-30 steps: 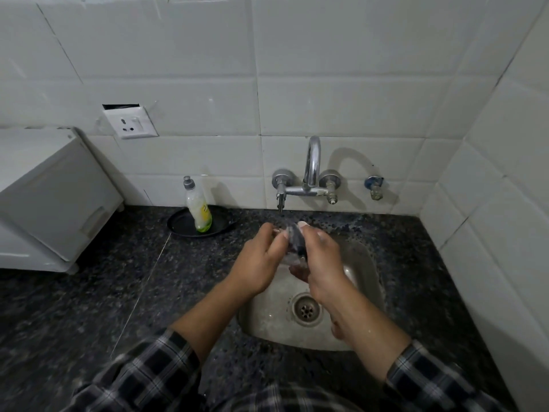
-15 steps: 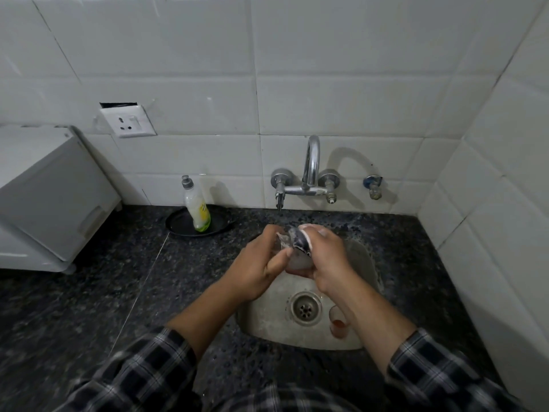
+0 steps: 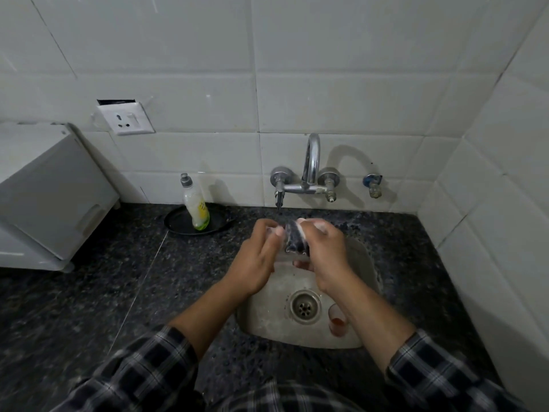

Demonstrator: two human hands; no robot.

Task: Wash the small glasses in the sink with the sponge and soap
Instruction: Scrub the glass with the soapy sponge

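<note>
Both my hands are together over the back of the steel sink [image 3: 267, 310], just below the tap. My right hand [image 3: 325, 254] grips a dark, soapy sponge [image 3: 294, 239] and presses it against a small clear glass [image 3: 284, 259]. My left hand [image 3: 257, 257] holds that glass, which is mostly hidden between the hands. White foam sits on my fingertips. A second small glass [image 3: 337, 319] with reddish residue at its bottom stands in the sink to the right of the drain [image 3: 304, 306], partly behind my right forearm.
The chrome tap [image 3: 310, 171] is mounted on the tiled wall above the sink. A soap bottle [image 3: 195, 208] stands on a black plate [image 3: 178, 226] at the back left of the dark granite counter [image 3: 118, 292]. A white appliance [image 3: 50, 191] sits far left, and a tiled wall closes the right side.
My hands have shifted slightly back toward the tap while the sponge turns against the glass. My right forearm has moved and uncovered the second glass in the sink.
</note>
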